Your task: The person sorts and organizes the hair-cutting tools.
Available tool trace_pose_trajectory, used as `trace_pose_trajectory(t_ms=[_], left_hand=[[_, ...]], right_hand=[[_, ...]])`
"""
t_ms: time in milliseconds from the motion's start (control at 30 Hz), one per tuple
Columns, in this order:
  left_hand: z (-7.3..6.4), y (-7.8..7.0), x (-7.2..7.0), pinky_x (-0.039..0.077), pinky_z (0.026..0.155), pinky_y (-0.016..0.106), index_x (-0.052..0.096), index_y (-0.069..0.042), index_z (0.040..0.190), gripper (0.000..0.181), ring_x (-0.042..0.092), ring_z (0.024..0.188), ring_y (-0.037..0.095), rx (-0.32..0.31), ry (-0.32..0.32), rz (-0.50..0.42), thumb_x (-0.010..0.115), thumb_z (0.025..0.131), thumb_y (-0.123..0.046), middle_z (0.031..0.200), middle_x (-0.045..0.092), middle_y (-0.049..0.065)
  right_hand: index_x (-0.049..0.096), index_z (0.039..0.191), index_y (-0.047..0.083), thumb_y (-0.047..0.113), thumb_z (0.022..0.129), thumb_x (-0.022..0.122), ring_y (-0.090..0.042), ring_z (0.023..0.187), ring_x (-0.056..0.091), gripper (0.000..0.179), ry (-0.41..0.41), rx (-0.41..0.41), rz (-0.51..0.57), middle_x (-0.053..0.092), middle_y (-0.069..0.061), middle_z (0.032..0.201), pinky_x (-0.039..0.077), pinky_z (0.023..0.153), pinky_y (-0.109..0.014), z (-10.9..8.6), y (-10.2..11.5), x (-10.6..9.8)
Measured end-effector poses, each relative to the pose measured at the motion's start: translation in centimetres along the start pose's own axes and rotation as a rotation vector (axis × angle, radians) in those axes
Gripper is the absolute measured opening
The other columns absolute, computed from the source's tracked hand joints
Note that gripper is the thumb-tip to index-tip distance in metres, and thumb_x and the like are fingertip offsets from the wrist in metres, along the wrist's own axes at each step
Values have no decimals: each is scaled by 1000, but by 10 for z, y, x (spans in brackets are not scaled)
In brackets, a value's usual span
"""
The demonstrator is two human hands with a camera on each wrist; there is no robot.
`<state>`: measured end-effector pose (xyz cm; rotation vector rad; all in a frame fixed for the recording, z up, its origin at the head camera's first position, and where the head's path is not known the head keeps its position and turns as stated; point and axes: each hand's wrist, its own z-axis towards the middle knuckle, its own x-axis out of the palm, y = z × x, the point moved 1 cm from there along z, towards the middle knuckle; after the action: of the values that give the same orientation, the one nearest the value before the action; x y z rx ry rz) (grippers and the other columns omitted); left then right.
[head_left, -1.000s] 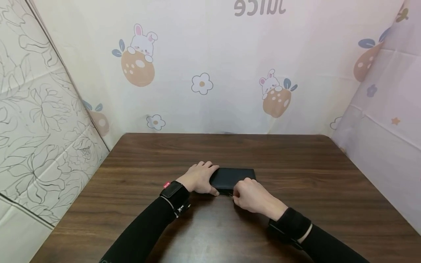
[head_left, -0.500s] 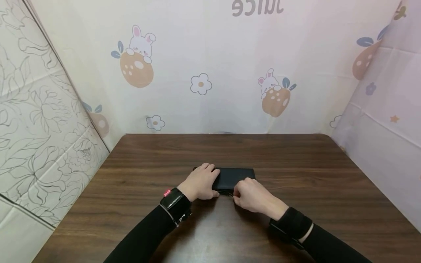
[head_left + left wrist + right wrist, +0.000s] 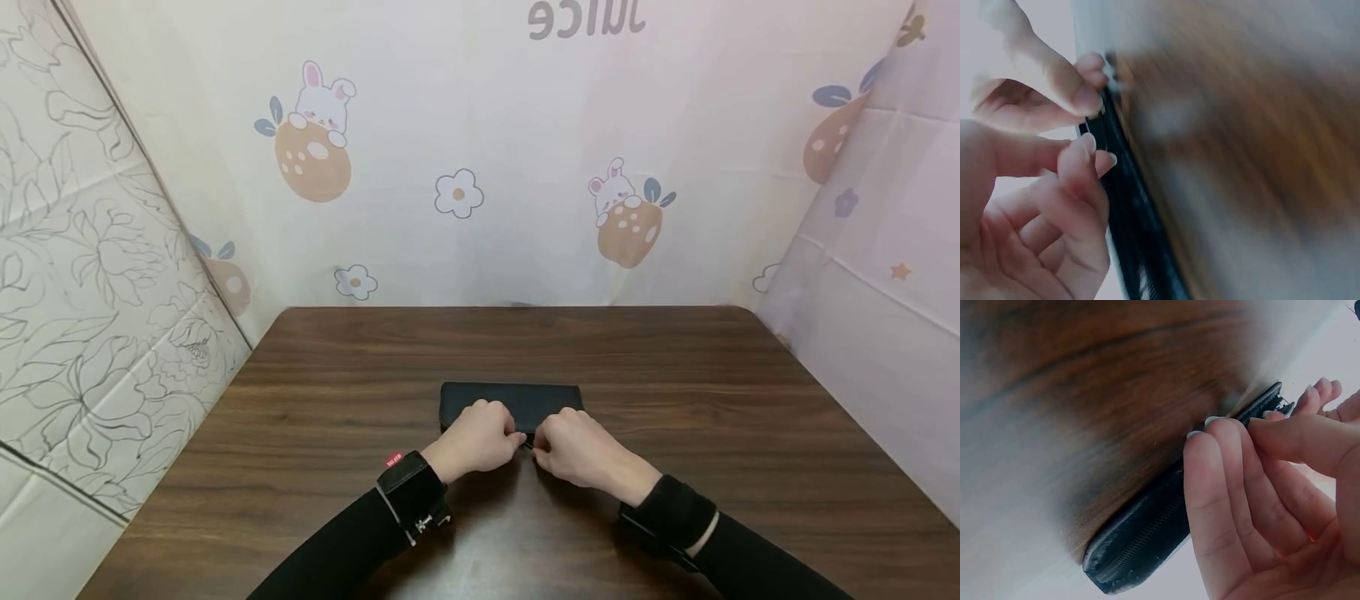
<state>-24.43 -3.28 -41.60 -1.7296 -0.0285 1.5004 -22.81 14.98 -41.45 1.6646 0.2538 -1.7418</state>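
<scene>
A long black zip wallet [image 3: 517, 398] lies flat on the brown table, its zipped edge toward me. My left hand [image 3: 478, 437] is at the middle of that near edge, fingers curled, with thumb and fingertips pinching the edge. Just to its right, my right hand [image 3: 583, 452] pinches the zipper pull, which is mostly covered by the fingers. In the left wrist view both sets of fingertips meet closely at the black edge [image 3: 1141, 219]. The right wrist view shows the zipper teeth [image 3: 1147, 540] running along the wallet's side toward its rounded end.
The wood-grain table [image 3: 360, 358] extends around the wallet on all sides. Behind it hangs a pale curtain [image 3: 525, 108] with rabbit prints, and a flower-patterned sheet [image 3: 97, 250] stands at the left. Black bands wrap both wrists.
My left hand has left the wallet's left top side and come right and nearer to the front edge, its fingers now curled beside the right hand. The right hand and wallet have barely moved.
</scene>
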Motion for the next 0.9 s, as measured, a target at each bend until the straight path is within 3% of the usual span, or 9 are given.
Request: trace_pose_trajectory(t_ms=[133,300,533,667,900], left_hand=[[-1,3,6,42,40,23,69,-9,57,43,57,41,11,-149,22,-243,67,99,-19,46,58,-5],[-2,6,11,46,43,26,73,-6,63,40,58,43,14,-237,37,-377,70,98,-24,50,63,1],[1,4,17,44,40,21,73,-2,63,36,55,40,9,-294,-8,-469,73,95,-19,50,62,2],[1,2,19,43,39,19,73,-1,64,31,57,41,8,-305,-31,-504,72,93,-11,51,63,2],[-1,1,18,43,39,20,71,-5,57,33,59,41,10,-310,-46,-421,69,91,-6,49,63,2]], right_hand=[[74,70,11,3,86,74,1,48,41,18,-2,-9,7,50,15,54,39,48,-20,-2,1,1],[75,71,11,4,86,75,1,49,42,17,-5,-16,-2,51,15,55,41,49,-20,-4,4,1],[72,66,14,3,86,74,1,48,36,23,-28,-31,-16,41,17,52,36,47,-20,-4,9,3],[73,69,13,3,87,72,1,49,38,20,-16,-39,-5,46,16,54,38,48,-20,-3,10,2],[78,81,6,3,90,72,0,54,48,11,-3,14,29,61,10,65,45,53,-21,0,3,-16]])
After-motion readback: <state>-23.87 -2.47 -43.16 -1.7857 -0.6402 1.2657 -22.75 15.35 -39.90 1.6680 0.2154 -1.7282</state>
